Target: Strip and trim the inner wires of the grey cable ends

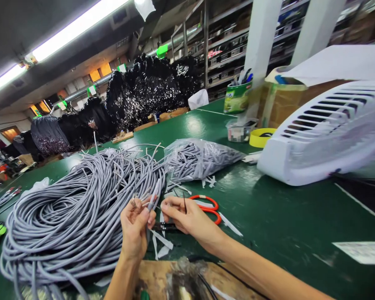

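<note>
My left hand [136, 225] is closed around the end of a grey cable [153, 202], with a whitish tip pointing up. Close on its right, my right hand [183, 214] has thumb and forefinger pinched together near the cable end; what lies between them is too small to name. A thin dark pointed item shows upright at its fingers. A large coiled bundle of grey cables [71, 208] fills the left of the green table [268, 225]. Red-handled scissors [218, 217] lie just beyond my right hand, partly hidden by it.
Behind the hands lies a clear bag of short grey pieces [200, 160]. A white fan [325, 133], yellow tape roll [261, 138], small plastic box [240, 130] and green can [237, 98] stand at the right. A wooden board [156, 277] is at the near edge.
</note>
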The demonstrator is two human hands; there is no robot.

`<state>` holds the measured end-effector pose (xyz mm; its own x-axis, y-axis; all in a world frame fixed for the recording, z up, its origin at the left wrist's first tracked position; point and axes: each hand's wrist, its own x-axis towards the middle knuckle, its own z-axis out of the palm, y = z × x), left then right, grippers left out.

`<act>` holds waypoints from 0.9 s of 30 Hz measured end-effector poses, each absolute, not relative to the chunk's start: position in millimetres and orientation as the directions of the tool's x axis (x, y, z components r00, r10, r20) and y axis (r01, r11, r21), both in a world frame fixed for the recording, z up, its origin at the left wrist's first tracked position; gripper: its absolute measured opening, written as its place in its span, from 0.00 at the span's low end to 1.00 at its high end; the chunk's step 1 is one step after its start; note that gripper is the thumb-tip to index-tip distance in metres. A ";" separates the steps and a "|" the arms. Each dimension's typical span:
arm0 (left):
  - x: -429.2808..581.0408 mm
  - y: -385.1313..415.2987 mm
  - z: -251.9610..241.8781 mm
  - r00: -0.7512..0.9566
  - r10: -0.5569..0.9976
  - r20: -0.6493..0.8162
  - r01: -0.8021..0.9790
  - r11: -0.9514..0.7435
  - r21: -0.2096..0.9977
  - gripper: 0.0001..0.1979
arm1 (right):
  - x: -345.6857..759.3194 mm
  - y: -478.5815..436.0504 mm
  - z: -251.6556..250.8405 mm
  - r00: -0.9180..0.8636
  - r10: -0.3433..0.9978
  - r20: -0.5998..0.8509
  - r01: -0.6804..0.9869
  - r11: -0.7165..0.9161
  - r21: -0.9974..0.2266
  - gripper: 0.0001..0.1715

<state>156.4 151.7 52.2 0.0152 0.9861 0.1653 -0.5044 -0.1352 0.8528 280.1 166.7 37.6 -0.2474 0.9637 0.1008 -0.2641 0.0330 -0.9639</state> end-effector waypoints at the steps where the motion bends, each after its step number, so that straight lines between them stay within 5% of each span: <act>1: 155.8 152.2 53.0 -0.007 0.987 0.158 -0.516 -0.139 0.845 0.19 | 278.8 166.2 36.9 -0.275 0.959 0.070 -0.261 -0.004 -0.965 0.18; 6: 151.8 152.7 57.0 -0.076 0.988 0.134 -0.560 -0.154 0.814 0.19 | 279.2 173.4 34.2 -0.215 0.975 0.049 -0.239 -0.003 -0.971 0.19; 11: 149.9 153.5 59.3 -0.086 0.980 0.181 -0.526 -0.199 0.827 0.19 | 301.4 183.9 36.8 0.152 0.983 0.103 -0.245 0.139 -0.959 0.19; 14: 151.7 153.0 57.4 -0.068 0.978 0.199 -0.454 -0.208 0.866 0.22 | 307.6 174.9 41.5 0.392 0.872 0.294 -0.113 0.362 -0.925 0.19; 17: 155.6 151.2 51.9 -0.015 0.976 0.219 -0.378 -0.208 0.902 0.24 | 300.8 162.5 44.3 0.197 0.844 0.499 0.027 0.504 -0.863 0.17; 21: 161.3 148.7 45.6 0.166 0.971 0.172 -0.234 -0.130 0.963 0.23 | 291.1 161.0 43.3 -0.151 0.925 0.349 -0.071 0.342 -0.937 0.18; 27: 154.4 153.0 51.6 0.180 0.975 0.131 0.067 -0.145 0.987 0.14 | 297.3 166.1 42.5 0.047 0.952 0.302 -0.099 0.306 -0.947 0.17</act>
